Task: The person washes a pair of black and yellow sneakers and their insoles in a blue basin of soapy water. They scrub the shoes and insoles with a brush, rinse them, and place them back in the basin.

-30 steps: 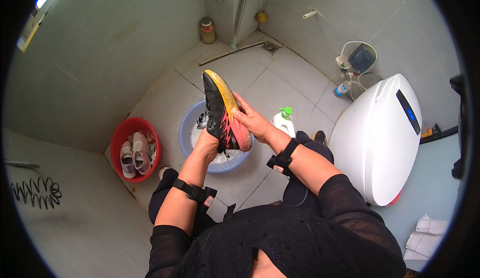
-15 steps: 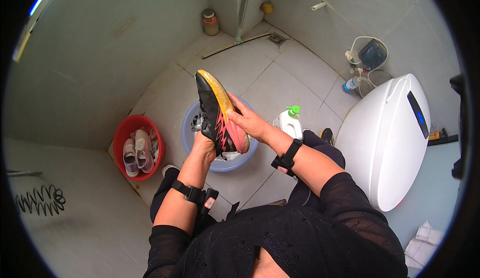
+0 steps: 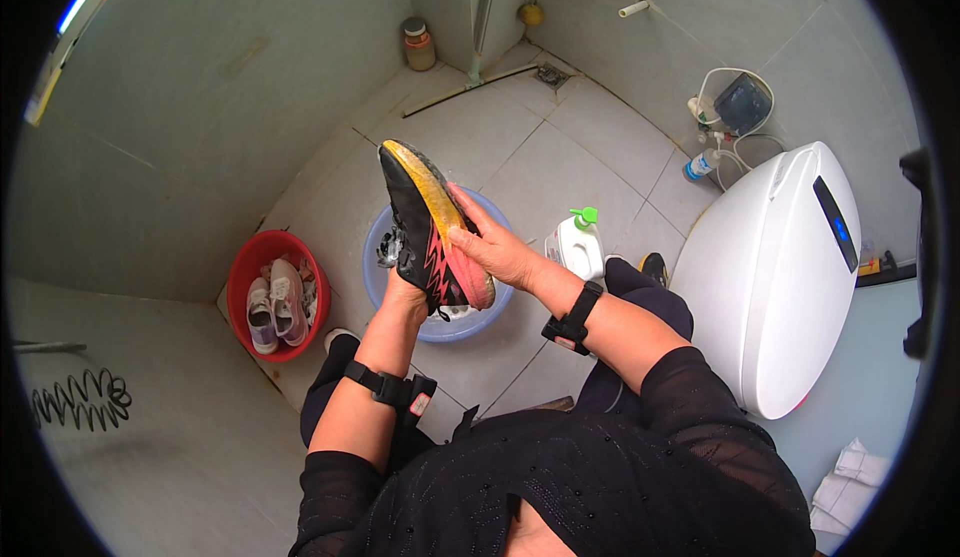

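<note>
A black sneaker point(image 3: 408, 205) with a yellow and pink sole and pink zigzag marks is held up, tilted on its side, toe pointing away from me. My left hand point(image 3: 403, 289) supports it from the near left; its fingers are hidden by the shoe. Along the sole's right side lies my right hand point(image 3: 500, 254), thumb on the near face and fingers around the edge. Below the sneaker stands a blue basin point(image 3: 452, 331); something white shows inside it, mostly covered by the shoe.
To the left, a red basin point(image 3: 240, 299) contains white sneakers point(image 3: 288, 302). A white jug with a green pump point(image 3: 577, 247) stands right of the blue basin. A white toilet point(image 3: 765, 297) is at the right. A jar point(image 3: 418, 49) stands by the far wall.
The sneaker has shifted slightly left, with both hands still on it. My right hand has moved a little left along with the sole.
</note>
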`<state>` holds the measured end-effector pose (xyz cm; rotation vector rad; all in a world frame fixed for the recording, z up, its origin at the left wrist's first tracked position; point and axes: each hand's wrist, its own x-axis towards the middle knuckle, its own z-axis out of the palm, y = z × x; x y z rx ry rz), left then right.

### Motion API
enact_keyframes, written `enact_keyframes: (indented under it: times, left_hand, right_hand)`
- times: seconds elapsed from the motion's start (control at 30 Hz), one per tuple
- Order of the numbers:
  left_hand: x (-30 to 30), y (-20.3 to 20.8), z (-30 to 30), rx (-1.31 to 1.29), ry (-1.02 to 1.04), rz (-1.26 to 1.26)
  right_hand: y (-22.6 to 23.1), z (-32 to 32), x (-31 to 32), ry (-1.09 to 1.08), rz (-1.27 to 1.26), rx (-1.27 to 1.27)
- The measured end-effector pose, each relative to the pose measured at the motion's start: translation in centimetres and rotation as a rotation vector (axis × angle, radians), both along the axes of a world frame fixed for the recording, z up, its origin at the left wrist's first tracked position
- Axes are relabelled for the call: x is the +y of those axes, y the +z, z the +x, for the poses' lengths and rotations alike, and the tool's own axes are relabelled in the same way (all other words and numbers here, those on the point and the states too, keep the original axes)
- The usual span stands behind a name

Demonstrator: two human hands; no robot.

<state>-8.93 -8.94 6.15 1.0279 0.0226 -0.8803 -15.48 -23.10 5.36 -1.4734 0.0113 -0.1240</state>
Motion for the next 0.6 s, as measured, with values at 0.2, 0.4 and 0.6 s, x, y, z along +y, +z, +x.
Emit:
enact_keyframes:
  times: [0.2, 0.4, 0.6]
  left_hand:
    - [-0.5, -1.0, 0.7, -0.173, 0.051, -0.052]
    - [-1.5, -1.8, 1.0, -1.052, 0.152, 0.254]
    - [-0.1, -1.6, 0.2, -0.171, 0.05, -0.072]
  right_hand:
    - [-0.1, 0.3, 0.0, 0.017, -0.037, -0.008]
    - [0.2, 0.4, -0.2, 0.058, -0.036, -0.044]
    - [0.1, 0.5, 0.1, 0.059, -0.047, -0.056]
